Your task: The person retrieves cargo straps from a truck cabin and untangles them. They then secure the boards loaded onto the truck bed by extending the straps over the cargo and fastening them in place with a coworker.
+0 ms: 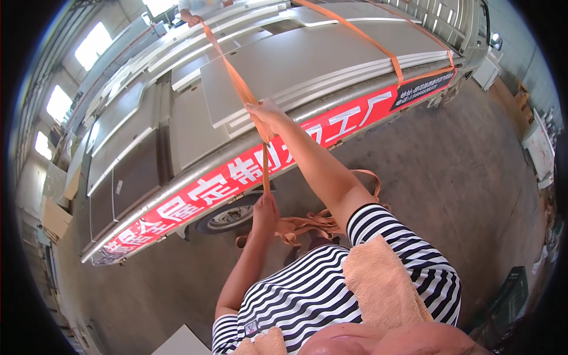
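Note:
A long orange strap [234, 74] runs from the far side of a truck bed across a load of grey and white flat panels [331, 50] and down over the near edge. My right hand [269, 118] is closed round it just above the bed's side rail [313, 112]. Lower down, my left hand [266, 210] grips the hanging part of the same strap, in front of the red lettered banner [204, 192]. The strap between my hands looks taut. Loose strap [305, 228] lies heaped on the floor beside the truck's wheel [228, 218].
Across the load, another person's hand [191, 19] is at the strap's far end. A second orange strap [361, 29] crosses the panels to the right. Cardboard [56, 216] stands at the left; a dark green box [512, 296] is at the lower right.

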The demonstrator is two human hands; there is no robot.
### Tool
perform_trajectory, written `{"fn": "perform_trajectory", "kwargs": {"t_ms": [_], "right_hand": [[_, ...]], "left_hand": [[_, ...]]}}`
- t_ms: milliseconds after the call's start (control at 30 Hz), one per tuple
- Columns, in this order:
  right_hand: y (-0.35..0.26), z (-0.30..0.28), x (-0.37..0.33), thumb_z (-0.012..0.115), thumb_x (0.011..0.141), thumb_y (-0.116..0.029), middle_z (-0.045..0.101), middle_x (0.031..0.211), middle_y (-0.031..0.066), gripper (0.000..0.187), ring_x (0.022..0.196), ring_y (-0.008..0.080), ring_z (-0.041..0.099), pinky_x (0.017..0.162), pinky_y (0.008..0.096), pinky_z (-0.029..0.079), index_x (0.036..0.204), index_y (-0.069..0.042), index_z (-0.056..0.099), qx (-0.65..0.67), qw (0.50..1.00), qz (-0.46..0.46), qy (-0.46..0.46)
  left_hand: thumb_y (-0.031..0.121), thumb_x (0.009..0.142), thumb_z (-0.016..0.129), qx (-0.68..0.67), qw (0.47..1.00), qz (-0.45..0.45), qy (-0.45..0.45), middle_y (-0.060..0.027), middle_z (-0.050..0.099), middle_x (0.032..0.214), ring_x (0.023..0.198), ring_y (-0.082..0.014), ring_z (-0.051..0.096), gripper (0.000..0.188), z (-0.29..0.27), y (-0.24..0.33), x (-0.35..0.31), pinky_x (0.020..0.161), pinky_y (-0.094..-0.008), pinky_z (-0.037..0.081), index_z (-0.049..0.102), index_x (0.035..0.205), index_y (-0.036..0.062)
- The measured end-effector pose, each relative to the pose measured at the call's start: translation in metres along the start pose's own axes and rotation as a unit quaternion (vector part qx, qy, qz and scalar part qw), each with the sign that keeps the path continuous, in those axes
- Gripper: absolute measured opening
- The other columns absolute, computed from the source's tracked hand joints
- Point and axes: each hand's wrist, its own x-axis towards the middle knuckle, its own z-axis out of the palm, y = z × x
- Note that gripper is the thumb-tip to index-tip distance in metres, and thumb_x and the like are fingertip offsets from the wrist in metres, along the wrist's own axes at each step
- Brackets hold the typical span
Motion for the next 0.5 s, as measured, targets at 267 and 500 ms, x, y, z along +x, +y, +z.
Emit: {"fn": "perform_trajectory", "kwargs": {"t_ms": [267,500], "right_hand": [[0.013,0.003,-0.031,0.052,0.090,-0.027,0.067,0.076,0.0141,0.030,0.073,0.0300,0.066,0.068,0.0386,0.051,0.102,-0.002,0.061,-0.135,0.978,-0.112,0.111],[0.041,-0.014,-0.095,0.052,0.092,-0.028,0.063,0.083,0.0171,0.030,0.076,0.0275,0.064,0.066,0.0346,0.048,0.100,0.001,0.055,-0.185,0.926,-0.271,0.186]], "left_hand": [[0.032,0.098,0.041,0.028,0.999,0.011,0.013,0.0016,0.039,0.056,0.045,-0.0111,0.039,0.032,-0.019,0.005,0.001,0.040,-0.0266,0.030,0.049,0.077,0.0093],[0.035,0.100,0.045,0.066,0.996,0.018,-0.057,0.0038,0.037,0.058,0.045,-0.0061,0.032,0.030,-0.047,0.010,0.011,0.040,-0.0229,0.024,0.047,0.082,0.0121]]}}
